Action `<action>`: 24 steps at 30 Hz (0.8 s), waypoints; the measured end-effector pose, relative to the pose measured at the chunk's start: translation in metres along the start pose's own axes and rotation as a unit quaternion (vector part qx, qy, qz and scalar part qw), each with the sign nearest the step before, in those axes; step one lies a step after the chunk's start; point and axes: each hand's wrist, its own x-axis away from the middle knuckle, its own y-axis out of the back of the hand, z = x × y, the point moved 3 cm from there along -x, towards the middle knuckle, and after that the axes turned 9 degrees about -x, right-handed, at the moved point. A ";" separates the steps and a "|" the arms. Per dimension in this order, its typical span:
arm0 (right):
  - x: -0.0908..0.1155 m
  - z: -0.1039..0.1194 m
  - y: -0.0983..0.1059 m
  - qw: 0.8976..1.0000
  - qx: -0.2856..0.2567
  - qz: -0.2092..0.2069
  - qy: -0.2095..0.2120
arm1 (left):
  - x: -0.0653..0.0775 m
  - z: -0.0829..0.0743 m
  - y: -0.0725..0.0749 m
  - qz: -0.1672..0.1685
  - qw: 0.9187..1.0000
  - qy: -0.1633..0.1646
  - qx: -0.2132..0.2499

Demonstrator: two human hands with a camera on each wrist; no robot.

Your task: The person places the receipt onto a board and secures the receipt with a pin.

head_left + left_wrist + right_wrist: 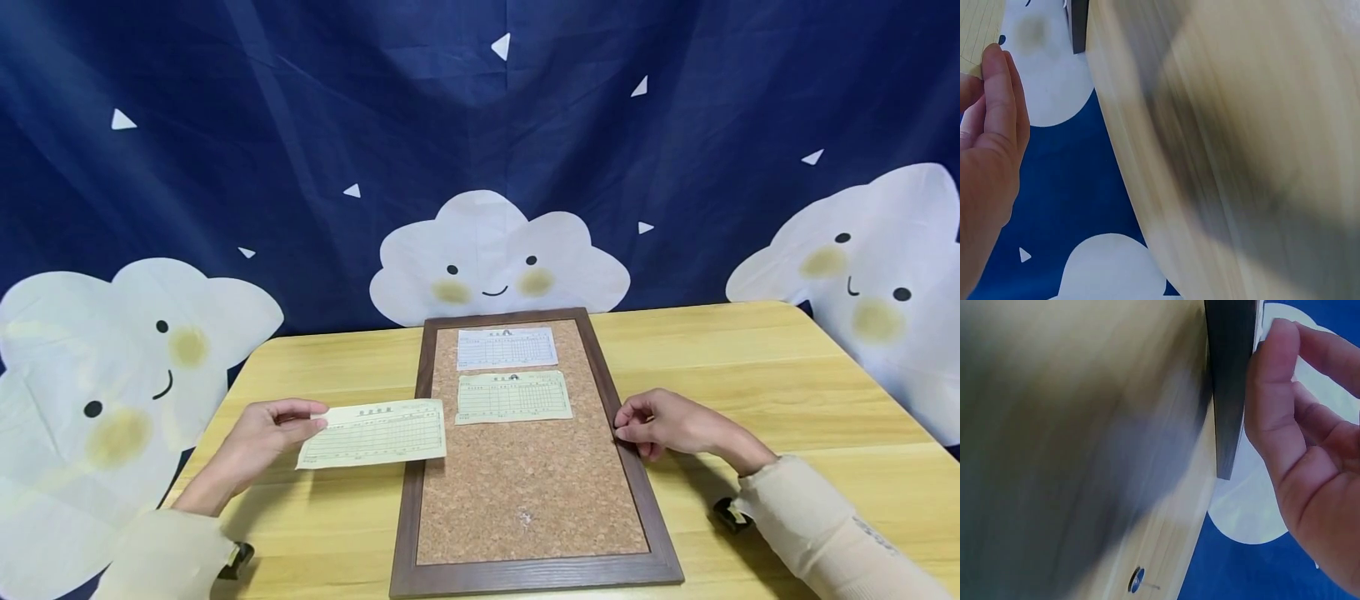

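Currently the left hand [262, 440] is pinching a pale yellow form [375, 435] by its near end, thumb and fingers closing on the paper. The form is stretching out to the right of that hand, hovering above the wooden surface [330, 360], and its far end is overlapping the dark frame [532, 573] in the head view. Within that frame, the cork board [525, 479] is lying between the two hands.

Meanwhile the right hand [675, 423] is bending its fingers at the frame's right side, thumb and forefinger tips coming together; whether they are gripping anything small, I cannot tell.

To the left of the right hand and further away, a greenish form [513, 398] is lying on the cork, with a white form [510, 350] sitting just beyond it. Down and left of the right hand in its wrist view, a thumbtack [1137, 579] is resting on the surface. Beyond both hands, a blue cloud-patterned backdrop [450, 108] is hanging.
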 end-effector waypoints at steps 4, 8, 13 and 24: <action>-0.002 0.002 -0.002 1.000 0.005 0.000 0.003 | -0.001 -0.001 -0.003 0.002 1.000 -0.002 0.004; -0.005 0.006 -0.003 1.000 -0.002 -0.004 0.010 | -0.002 -0.004 -0.005 0.003 1.000 -0.002 0.005; -0.009 0.013 -0.004 1.000 -0.003 -0.016 0.019 | -0.002 -0.009 -0.008 0.006 1.000 -0.008 0.016; -0.018 0.022 -0.012 0.999 0.000 -0.023 0.028 | -0.004 -0.015 -0.014 0.006 1.000 -0.013 0.015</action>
